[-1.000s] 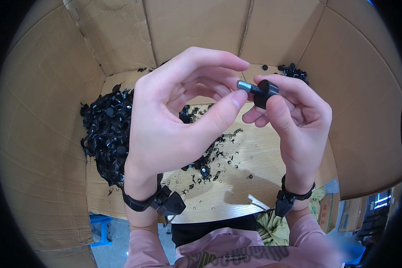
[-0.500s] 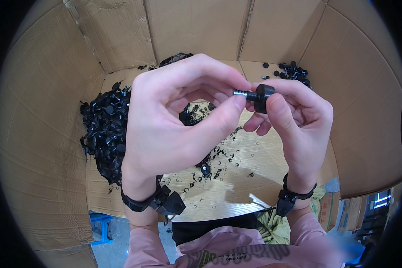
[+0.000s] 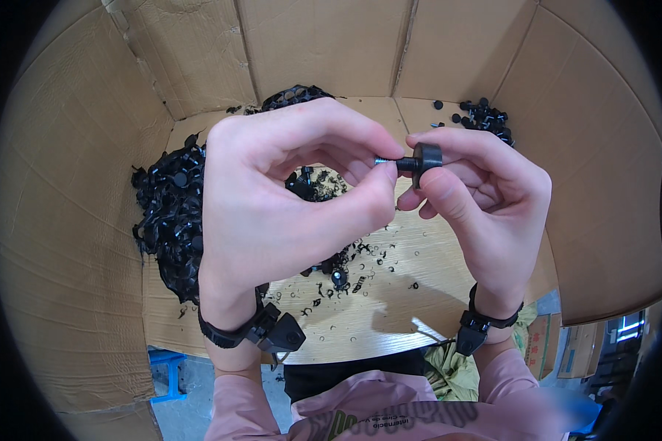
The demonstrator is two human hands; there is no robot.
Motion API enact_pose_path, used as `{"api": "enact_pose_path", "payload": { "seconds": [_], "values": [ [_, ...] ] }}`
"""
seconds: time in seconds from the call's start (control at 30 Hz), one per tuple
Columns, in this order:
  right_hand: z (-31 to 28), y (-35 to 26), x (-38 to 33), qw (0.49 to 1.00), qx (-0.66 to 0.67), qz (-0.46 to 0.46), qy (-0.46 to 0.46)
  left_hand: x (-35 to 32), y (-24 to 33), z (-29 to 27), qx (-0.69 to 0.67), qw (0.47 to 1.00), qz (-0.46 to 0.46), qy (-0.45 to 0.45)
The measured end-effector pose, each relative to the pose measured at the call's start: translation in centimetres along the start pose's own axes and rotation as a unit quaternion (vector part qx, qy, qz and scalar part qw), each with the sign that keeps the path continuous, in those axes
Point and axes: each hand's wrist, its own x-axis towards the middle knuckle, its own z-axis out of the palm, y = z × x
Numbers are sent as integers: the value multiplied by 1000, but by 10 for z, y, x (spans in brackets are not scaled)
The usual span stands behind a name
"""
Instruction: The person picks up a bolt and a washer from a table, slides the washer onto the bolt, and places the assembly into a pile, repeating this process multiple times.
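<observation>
Black-headed bolt between two hands

Toward two o'clock from centre, left hand pinches its threaded shank; right hand's fingers hold its head. Probably light, stiff, sturdy; best gripped by the rim.

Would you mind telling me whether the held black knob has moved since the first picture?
Yes: the black knob has shifted slightly left and down, judged against the cardboard wall seam.

The metal thread is gleaming, the black head, perhaps plastic, is looking smooth, and the wood-grained tabletop is shining.
</observation>
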Motion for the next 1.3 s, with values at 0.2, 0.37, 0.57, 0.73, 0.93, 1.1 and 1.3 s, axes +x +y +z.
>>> {"api": "enact_pose_path", "payload": {
  "seconds": [0.2,0.37,0.57,0.73,0.93,1.1,1.3],
  "values": [
    [1,-1,0,1000,-20,4,-2,1,-2,-1,3,1000,11,-3],
    [1,-1,1,999,-39,0,-6,1,-2,-3,5,1000,13,-7],
    [1,1,1,999,-46,-20,-11,0,-2,-4,14,1000,0,-7],
    [-1,-3,1,999,-46,-11,-5,0,4,-1,-6,1000,-11,2],
    [0,-6,1,996,-80,-35,0,1,1,2,-28,999,-21,14],
    [3,-4,1,991,-104,-82,8,0,5,6,-87,992,-80,33],
    [5,2,0,984,-104,-146,5,0,6,8,-118,985,-110,55]
  ]
}}
